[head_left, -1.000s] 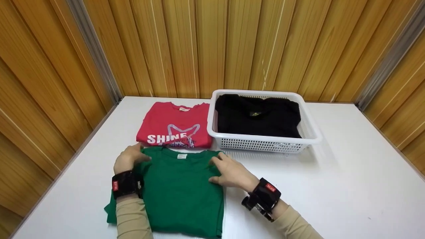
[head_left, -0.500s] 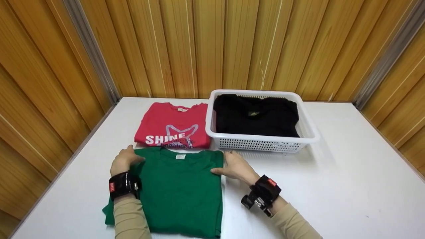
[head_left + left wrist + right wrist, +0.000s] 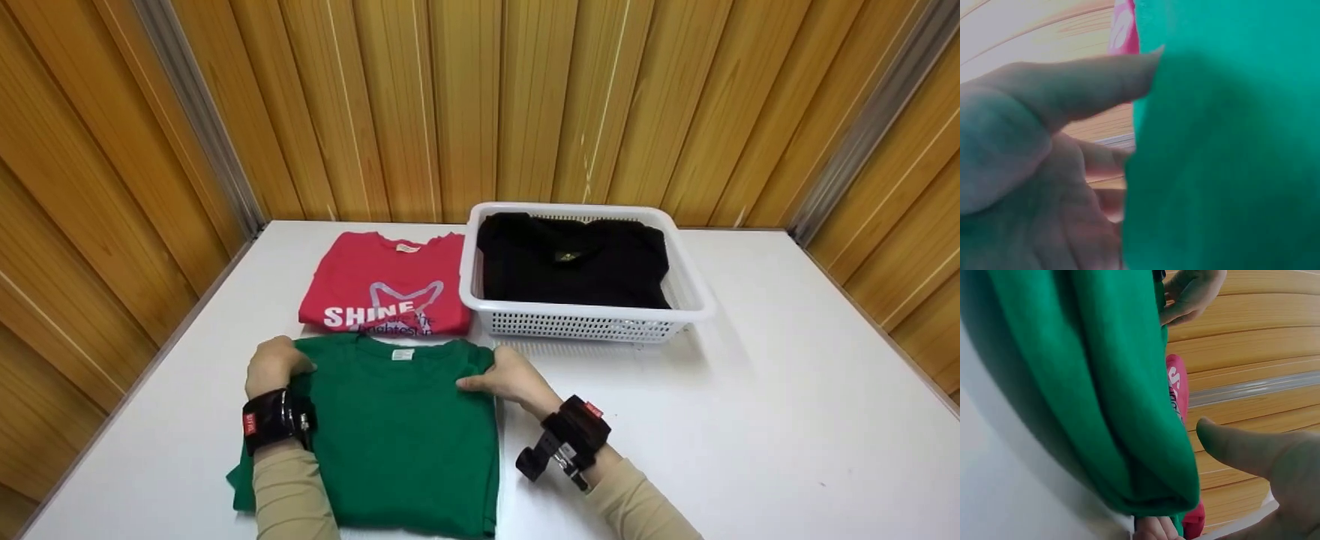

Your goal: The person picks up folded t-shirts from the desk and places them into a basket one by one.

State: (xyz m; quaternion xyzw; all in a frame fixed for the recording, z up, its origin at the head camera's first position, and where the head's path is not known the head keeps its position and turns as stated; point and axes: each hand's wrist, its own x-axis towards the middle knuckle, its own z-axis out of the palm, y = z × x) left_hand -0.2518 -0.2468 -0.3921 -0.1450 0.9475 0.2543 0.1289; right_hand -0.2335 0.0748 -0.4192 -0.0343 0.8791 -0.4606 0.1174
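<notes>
Green shirt [image 3: 405, 442]: matt cloth. Red shirt [image 3: 352, 274]: matt cloth, printed. Black garment [image 3: 570, 285]: matt cloth. Basket [image 3: 585, 306]: smooth perforated plastic. Surface [image 3: 750, 390]: smooth, faint sheen. Wall panels [image 3: 465, 97]: wood-grained, glossy.

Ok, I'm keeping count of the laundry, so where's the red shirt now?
In the head view, the red shirt lies toward the back of the table, left of the white basket and just beyond the green shirt.

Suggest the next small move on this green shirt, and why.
I'd probably have the right hand lower its thumb onto the green shirt. In the right wrist view, its fingers reach under the cloth while the thumb stands clear, so that side looks unpinched; the left hand seems to hold its corner between thumb and fingers.
</notes>
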